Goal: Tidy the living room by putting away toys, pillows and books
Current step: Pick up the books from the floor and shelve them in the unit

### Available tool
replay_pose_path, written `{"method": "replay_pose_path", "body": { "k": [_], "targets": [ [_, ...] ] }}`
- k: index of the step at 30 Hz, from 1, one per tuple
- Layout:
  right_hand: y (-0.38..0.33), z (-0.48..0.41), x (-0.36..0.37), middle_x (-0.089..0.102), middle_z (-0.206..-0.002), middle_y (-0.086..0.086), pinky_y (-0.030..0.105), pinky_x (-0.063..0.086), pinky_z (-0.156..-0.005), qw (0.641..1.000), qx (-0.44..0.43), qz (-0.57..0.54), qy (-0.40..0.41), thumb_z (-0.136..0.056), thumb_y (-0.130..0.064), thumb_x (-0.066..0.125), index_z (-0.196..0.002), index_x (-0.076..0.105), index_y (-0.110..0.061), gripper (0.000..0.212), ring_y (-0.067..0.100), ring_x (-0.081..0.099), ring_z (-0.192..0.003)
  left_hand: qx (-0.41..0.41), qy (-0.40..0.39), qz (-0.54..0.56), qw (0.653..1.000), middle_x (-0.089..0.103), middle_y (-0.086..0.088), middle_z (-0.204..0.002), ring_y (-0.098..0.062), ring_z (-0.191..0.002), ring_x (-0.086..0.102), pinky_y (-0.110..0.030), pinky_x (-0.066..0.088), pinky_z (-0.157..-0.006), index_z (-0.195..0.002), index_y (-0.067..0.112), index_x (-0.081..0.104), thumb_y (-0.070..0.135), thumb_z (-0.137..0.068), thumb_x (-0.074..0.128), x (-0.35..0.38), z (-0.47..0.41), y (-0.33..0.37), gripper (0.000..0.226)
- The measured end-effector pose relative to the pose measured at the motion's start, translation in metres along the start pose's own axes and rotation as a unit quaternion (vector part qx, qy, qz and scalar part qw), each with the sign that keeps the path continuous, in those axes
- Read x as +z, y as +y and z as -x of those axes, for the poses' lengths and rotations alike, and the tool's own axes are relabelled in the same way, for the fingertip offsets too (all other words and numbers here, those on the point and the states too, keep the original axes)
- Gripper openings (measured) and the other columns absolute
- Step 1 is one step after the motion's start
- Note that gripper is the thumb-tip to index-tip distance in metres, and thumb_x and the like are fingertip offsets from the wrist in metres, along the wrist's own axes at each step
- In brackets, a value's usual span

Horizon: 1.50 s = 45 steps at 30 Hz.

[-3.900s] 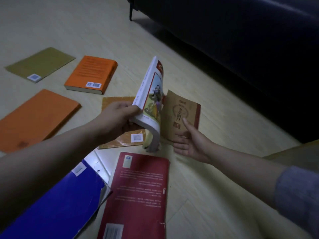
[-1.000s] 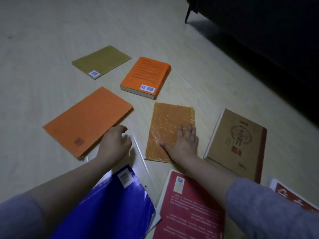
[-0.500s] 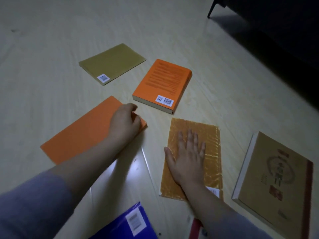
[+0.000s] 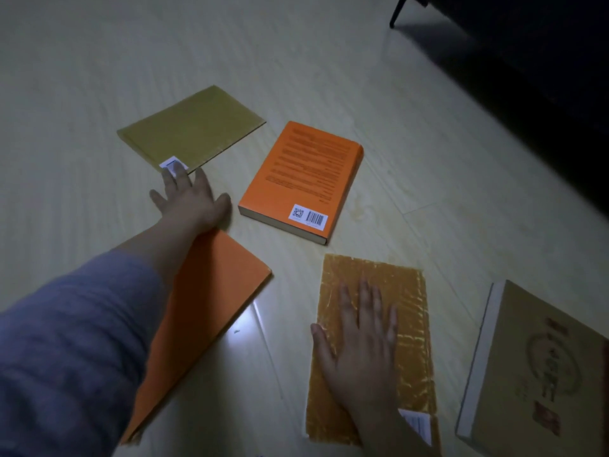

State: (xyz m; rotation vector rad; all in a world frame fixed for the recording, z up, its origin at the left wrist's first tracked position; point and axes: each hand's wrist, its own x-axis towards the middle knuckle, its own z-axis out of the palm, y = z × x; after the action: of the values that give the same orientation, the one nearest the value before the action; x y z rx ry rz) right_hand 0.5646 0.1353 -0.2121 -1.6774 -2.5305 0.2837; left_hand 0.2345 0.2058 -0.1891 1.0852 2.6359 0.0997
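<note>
Both hands, fingers apart: left hand (image 4: 188,199) overlaps label (image 4: 168,162) on olive book (image 4: 194,127); right hand (image 4: 359,344) covers amber book (image 4: 408,291).

Pale wood-plank floor (image 4: 296,54) in dim light; a dark sofa (image 4: 543,77) on a thin black leg (image 4: 397,13) at upper right

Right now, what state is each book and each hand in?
olive book: closed, flat on the floor, barcode side up
thick orange book: closed, flat, back cover up
thin orange book: closed, flat, partly under the left forearm
amber book: closed, flat, pressed by the right hand
tan book: closed, front cover up
left hand: open, fingertips at the olive book's labelled corner
right hand: open, flat on the amber book
</note>
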Motion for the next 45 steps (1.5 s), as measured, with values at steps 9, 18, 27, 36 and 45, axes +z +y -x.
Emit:
{"method": "replay_pose_path", "body": {
  "k": [9, 18, 27, 36, 45],
  "targets": [
    [-0.001, 0.001, -0.001, 0.001, -0.162, 0.003, 0.046, -0.007, -0.117, 1.000, 0.001, 0.001, -0.006, -0.089, -0.070, 0.010, -0.154, 0.011, -0.026, 0.079, 0.020, -0.006, -0.148, 0.110, 0.161, -0.057, 0.979, 0.054, -0.026, -0.109, -0.042, -0.101, 0.052, -0.047, 0.040, -0.089, -0.104, -0.002, 0.054, 0.033, -0.087, 0.056, -0.001, 0.015, 0.002, 0.039],
    [0.000, 0.001, -0.001, -0.004, -0.161, 0.002, 0.045, -0.009, -0.117, 1.000, -0.002, -0.010, -0.008, -0.088, -0.071, 0.009, -0.154, 0.007, -0.027, 0.079, 0.018, -0.010, -0.148, 0.097, 0.073, -0.133, 0.984, 0.061, -0.025, -0.108, -0.040, -0.103, 0.058, -0.037, 0.043, -0.084, -0.100, -0.003, 0.062, 0.003, -0.091, 0.048, -0.023, 0.021, 0.016, 0.019],
    [0.000, 0.001, -0.001, -0.005, -0.161, 0.002, 0.045, -0.010, -0.118, 1.000, -0.001, -0.021, -0.009, -0.088, -0.070, 0.013, -0.153, 0.005, -0.028, 0.078, 0.018, -0.012, -0.147, 0.163, 0.141, -0.061, 0.975, 0.061, -0.022, -0.101, -0.041, -0.096, 0.058, -0.038, 0.036, -0.067, -0.102, 0.005, 0.055, 0.013, -0.087, 0.052, -0.061, 0.049, 0.035, 0.016],
    [-0.002, 0.005, -0.017, 0.011, -0.161, 0.005, 0.039, -0.005, -0.119, 0.996, -0.017, -0.092, -0.012, -0.091, -0.063, 0.026, -0.151, 0.023, -0.019, 0.074, 0.019, 0.001, -0.148, 0.280, 0.108, -0.107, 0.948, 0.063, -0.017, -0.103, -0.037, -0.097, 0.058, -0.035, 0.034, -0.064, -0.102, 0.009, 0.056, 0.012, -0.089, 0.047, -0.055, 0.176, 0.058, 0.016],
    [0.063, 0.053, -0.063, 0.022, -0.153, 0.013, 0.047, 0.031, -0.111, 0.983, 0.141, -0.079, -0.089, -0.072, -0.054, 0.073, -0.150, 0.010, -0.010, 0.110, 0.032, 0.025, -0.139, 0.324, 0.119, -0.004, 0.938, 0.062, -0.012, -0.085, -0.036, -0.081, 0.059, -0.036, 0.042, -0.058, -0.094, 0.011, 0.058, 0.008, -0.086, 0.050, -0.028, 0.260, 0.045, 0.012]
  ]
}}
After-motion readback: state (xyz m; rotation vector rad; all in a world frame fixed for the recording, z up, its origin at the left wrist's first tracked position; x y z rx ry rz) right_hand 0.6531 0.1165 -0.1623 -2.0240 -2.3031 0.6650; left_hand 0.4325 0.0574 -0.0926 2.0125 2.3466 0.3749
